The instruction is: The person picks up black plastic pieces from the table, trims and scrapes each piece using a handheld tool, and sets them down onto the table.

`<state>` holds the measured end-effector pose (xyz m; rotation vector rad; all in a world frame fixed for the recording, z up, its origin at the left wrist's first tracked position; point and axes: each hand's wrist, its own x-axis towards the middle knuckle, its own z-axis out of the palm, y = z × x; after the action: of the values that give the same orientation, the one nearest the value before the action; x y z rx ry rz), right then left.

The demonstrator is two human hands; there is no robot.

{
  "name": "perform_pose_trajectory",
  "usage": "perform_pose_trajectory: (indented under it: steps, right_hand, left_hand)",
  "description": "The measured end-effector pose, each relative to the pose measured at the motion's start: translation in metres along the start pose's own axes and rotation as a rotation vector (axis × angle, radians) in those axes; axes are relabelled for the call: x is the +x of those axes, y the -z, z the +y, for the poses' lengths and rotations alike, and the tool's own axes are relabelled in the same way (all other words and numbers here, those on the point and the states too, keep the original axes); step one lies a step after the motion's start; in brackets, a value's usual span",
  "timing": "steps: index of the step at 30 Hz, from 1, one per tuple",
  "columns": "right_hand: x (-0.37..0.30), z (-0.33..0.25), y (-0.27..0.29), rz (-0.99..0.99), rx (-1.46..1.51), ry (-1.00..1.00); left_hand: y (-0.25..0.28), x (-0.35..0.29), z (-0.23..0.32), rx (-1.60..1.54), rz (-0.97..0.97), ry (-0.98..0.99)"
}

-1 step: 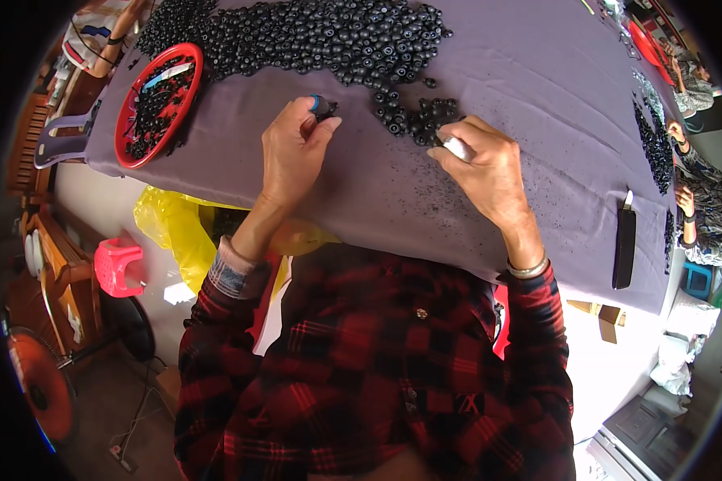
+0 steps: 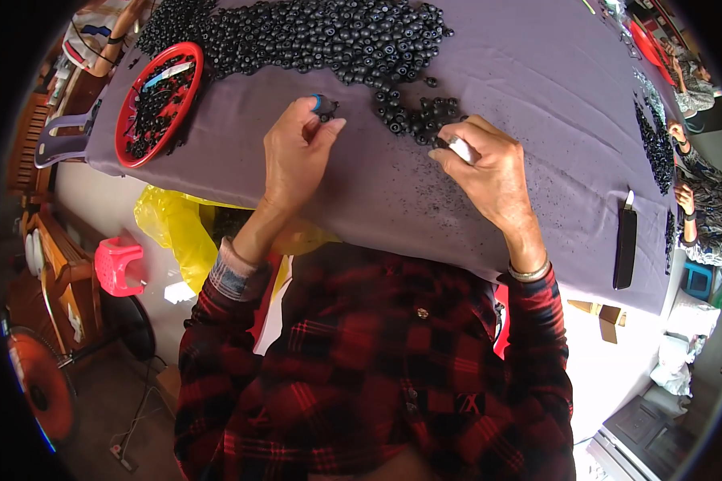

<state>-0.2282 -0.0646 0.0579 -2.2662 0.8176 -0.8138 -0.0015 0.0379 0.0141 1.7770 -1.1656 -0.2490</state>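
My left hand is raised over the purple-grey cloth, index finger and thumb pinched together. A dark cover with a blue rim sits on its index fingertip. Between that fingertip and the thumb is a small round black piece. My right hand is closed around a short white tool, most of it hidden by the fingers. Its fingertips are beside a small cluster of round black pieces. That cluster joins a large heap of similar pieces farther away.
A red basin with black bits and a pale blade-like strip stands on the left. A black-handled knife lies on the right of the cloth. Dark crumbs are scattered near my right hand. A yellow bag hangs below the edge. Other people work at both sides.
Both hands have shifted very slightly. The black piece at my left fingertips shows a little more clearly; the white tool in my right hand has tilted slightly.
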Motion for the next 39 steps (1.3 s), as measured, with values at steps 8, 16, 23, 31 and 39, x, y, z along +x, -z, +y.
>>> perform_pose_trajectory:
  steps: [8,16,23,31,39]
  right_hand:
    - [-0.014,-0.026,0.004,-0.045,0.236,0.101]
    - [-0.017,-0.02,-0.006,-0.039,0.31,0.12]
    - [-0.022,-0.026,-0.005,-0.041,0.281,0.123]
    - [-0.02,-0.032,0.003,-0.172,0.413,0.032]
    - [-0.014,-0.026,0.009,-0.309,0.656,-0.111]
  left_hand:
    - [-0.01,-0.026,0.064,-0.943,-0.489,0.359]
    - [-0.017,-0.03,0.052,-1.224,-0.733,0.497]
    - [-0.019,-0.035,0.049,-1.363,-0.791,0.567]
    - [-0.019,-0.04,0.054,-1.349,-0.777,0.599]
    - [-0.019,-0.037,0.056,-1.334,-0.786,0.614]
